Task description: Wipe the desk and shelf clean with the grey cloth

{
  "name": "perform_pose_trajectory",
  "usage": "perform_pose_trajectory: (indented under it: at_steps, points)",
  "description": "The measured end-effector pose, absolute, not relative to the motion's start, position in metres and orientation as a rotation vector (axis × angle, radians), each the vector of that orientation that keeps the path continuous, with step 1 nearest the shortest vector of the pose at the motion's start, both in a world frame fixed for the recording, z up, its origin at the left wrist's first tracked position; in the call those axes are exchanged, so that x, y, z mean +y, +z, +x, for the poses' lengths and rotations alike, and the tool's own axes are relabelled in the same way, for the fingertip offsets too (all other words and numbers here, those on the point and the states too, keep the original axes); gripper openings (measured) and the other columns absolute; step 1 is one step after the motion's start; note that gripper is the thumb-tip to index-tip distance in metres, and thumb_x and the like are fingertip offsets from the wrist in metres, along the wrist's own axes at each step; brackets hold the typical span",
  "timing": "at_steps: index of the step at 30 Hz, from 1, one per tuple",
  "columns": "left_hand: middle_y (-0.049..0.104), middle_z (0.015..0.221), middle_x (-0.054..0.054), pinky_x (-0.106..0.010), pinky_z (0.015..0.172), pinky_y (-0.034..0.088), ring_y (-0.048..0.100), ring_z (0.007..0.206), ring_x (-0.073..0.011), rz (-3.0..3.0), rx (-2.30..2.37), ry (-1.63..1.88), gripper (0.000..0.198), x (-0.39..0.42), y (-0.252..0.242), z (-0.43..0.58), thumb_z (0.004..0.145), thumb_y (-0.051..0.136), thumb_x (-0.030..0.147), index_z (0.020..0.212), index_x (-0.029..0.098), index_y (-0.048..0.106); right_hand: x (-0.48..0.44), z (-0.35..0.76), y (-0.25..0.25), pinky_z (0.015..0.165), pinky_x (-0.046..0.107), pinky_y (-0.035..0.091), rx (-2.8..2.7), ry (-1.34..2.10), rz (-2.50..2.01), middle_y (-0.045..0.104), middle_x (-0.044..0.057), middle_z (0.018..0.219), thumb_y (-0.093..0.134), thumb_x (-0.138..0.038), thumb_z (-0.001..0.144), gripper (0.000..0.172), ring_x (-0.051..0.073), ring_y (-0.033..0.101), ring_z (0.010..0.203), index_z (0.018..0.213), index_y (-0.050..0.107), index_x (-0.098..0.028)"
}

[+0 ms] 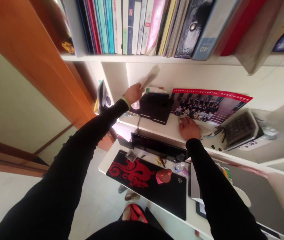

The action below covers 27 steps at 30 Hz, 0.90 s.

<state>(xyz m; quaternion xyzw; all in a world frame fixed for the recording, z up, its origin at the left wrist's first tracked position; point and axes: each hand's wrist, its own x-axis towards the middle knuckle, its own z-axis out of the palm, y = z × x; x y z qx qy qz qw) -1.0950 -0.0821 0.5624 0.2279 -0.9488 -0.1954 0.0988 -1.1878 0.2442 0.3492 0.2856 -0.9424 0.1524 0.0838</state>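
Note:
My left hand (133,93) is closed around a pale, flat-headed brush-like thing (151,76), blurred by motion and raised near the back wall of the shelf. Just below it on the shelf lie black flat cases (154,108). My right hand (189,129) rests low on the same shelf with its fingers curled. Something whitish shows at its fingertips, too small to name. A long group photo (207,106) with a red top border leans against the wall right behind that hand.
Books and binders (132,26) fill the upper shelf. A white box with a dark front (242,130) stands to the right. Below are a monitor (157,146), a desk mat (167,196), a pink-red toy (164,176) and a small bottle (179,166). An orange wooden frame (44,63) is at left.

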Motion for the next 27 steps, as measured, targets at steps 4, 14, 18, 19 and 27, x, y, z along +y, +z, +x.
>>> perform_pose_trajectory:
  at_steps: [4,14,18,19,27]
  points:
    - [0.078,0.096,-0.006,-0.026,0.073,0.053,0.069,0.073,-0.015,0.826,-2.679,-0.699,0.014,-0.098,0.546,-1.062,0.11,0.053,0.02,0.108,0.017,0.066,0.244,-1.188,0.347,0.109,0.051,0.051,-2.801,0.458,0.845,0.065,0.02,0.157,0.04,-0.032,0.104,0.057,0.037,0.063,0.13,0.145,0.075,-0.014]
    - [0.081,0.117,-0.015,-0.033,0.088,0.055,0.08,0.111,-0.0288,0.224,-3.275,-0.255,0.033,0.049,0.489,-1.028,0.117,0.048,0.036,0.137,0.015,0.063,0.242,-1.182,0.362,0.11,0.048,0.049,-2.888,0.383,0.832,0.064,0.024,0.155,0.041,-0.028,0.106,0.055,0.037,0.06,0.134,0.146,0.074,-0.01]
    - [0.08,0.125,-0.016,-0.033,0.093,0.056,0.078,0.12,-0.0278,0.058,-3.237,-0.261,0.036,0.097,0.475,-1.07,0.119,0.04,0.035,0.14,0.015,0.063,0.239,-1.177,0.374,0.11,0.048,0.048,-2.981,0.29,0.819,0.071,0.029,0.14,0.038,-0.028,0.108,0.055,0.039,0.06,0.133,0.141,0.075,-0.003]
    - [0.079,0.127,-0.017,-0.032,0.094,0.056,0.078,0.122,-0.0274,0.041,-3.23,-0.284,0.036,0.104,0.474,-1.081,0.119,0.041,0.034,0.14,0.015,0.063,0.239,-1.175,0.377,0.111,0.048,0.048,-3.0,0.292,0.812,0.07,0.029,0.141,0.038,-0.027,0.109,0.055,0.039,0.06,0.133,0.142,0.074,-0.003]
    - [0.078,0.135,-0.016,-0.033,0.104,0.054,0.074,0.126,-0.0269,-0.109,-3.247,-0.445,0.033,0.148,0.482,-1.129,0.118,0.048,0.032,0.142,0.015,0.063,0.238,-1.177,0.389,0.11,0.049,0.049,-2.998,0.619,0.788,0.076,0.029,0.129,0.048,-0.015,0.105,0.042,0.037,0.066,0.128,0.136,0.073,0.0]
